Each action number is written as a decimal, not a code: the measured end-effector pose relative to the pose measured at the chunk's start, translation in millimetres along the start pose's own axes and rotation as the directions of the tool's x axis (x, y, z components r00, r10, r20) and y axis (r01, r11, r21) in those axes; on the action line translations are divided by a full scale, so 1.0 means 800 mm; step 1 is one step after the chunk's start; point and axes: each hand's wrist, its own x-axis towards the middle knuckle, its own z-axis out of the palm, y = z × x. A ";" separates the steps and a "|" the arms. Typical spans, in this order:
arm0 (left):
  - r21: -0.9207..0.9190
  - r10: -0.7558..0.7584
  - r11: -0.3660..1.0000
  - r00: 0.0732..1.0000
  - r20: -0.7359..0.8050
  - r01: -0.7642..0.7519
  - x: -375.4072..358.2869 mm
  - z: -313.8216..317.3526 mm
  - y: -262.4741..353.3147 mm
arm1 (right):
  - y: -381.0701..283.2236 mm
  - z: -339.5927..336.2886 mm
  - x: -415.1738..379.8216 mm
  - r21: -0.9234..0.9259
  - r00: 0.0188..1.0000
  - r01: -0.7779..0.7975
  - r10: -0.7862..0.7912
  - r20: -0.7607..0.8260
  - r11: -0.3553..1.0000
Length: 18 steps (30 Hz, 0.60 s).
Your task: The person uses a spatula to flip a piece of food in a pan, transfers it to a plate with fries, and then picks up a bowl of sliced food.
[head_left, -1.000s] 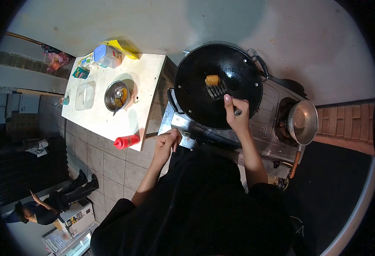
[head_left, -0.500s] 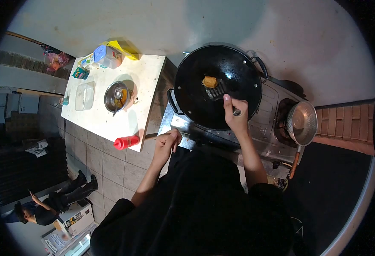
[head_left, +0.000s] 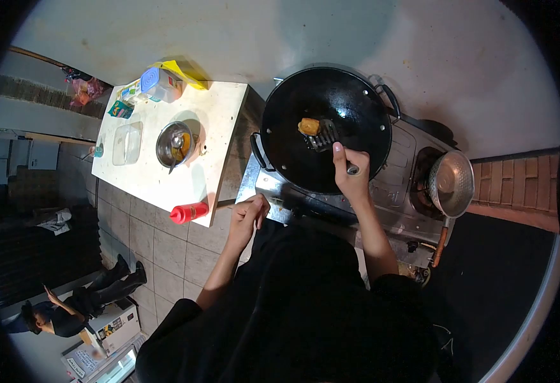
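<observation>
My right hand (head_left: 354,172) is wrapped round the handle of a slotted spatula (head_left: 324,136) above the near side of a large black wok (head_left: 356,105). The spatula's slotted head lies in the wok, right at the edge of a golden-brown fried piece of food (head_left: 309,126). My left hand (head_left: 248,217) hangs by the front edge of the stove, its fingers loosely curled, with no object showing in them.
The wok sits on a metal gas stove (head_left: 391,156). On its right burner stands a hammered saucepan (head_left: 452,184) with a wooden handle. A white table (head_left: 146,185) at left bears a metal bowl (head_left: 163,148), a red squeeze bottle (head_left: 189,212) and a plastic container (head_left: 127,143). Another person (head_left: 69,313) is far left.
The spatula head has shifted slightly within the wok, and the fried piece has moved a little to the left and turned. My left hand has barely moved.
</observation>
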 end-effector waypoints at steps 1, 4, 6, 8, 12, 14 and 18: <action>-0.004 0.004 1.000 1.000 -0.001 -0.004 -0.001 0.000 0.000 | -0.002 0.001 0.001 0.000 1.000 0.001 -0.001 0.001 1.000; 0.000 0.003 1.000 1.000 -0.010 -0.003 -0.002 0.001 0.002 | -0.002 0.003 0.001 -0.010 0.998 0.067 -0.068 -0.020 0.998; 0.006 0.003 1.000 1.000 -0.014 -0.003 -0.003 0.002 0.001 | 0.012 0.002 -0.002 0.100 0.997 -0.071 0.072 -0.005 0.992; 0.012 0.005 1.000 1.000 -0.019 -0.005 -0.004 0.002 0.002 | -0.002 0.000 0.000 0.034 1.000 -0.028 0.028 -0.008 0.999; 0.005 -0.007 1.000 1.000 -0.026 0.007 -0.006 0.001 0.002 | -0.004 0.002 -0.001 0.047 0.999 -0.041 0.041 -0.004 0.998; -0.002 -0.014 1.000 0.999 -0.030 0.014 -0.008 0.001 0.002 | -0.002 0.003 -0.003 0.044 0.999 -0.034 0.035 -0.019 0.998; -0.011 -0.014 1.000 0.999 -0.035 0.013 -0.009 0.003 0.003 | -0.012 0.003 -0.002 -0.009 1.000 0.013 -0.014 -0.010 1.000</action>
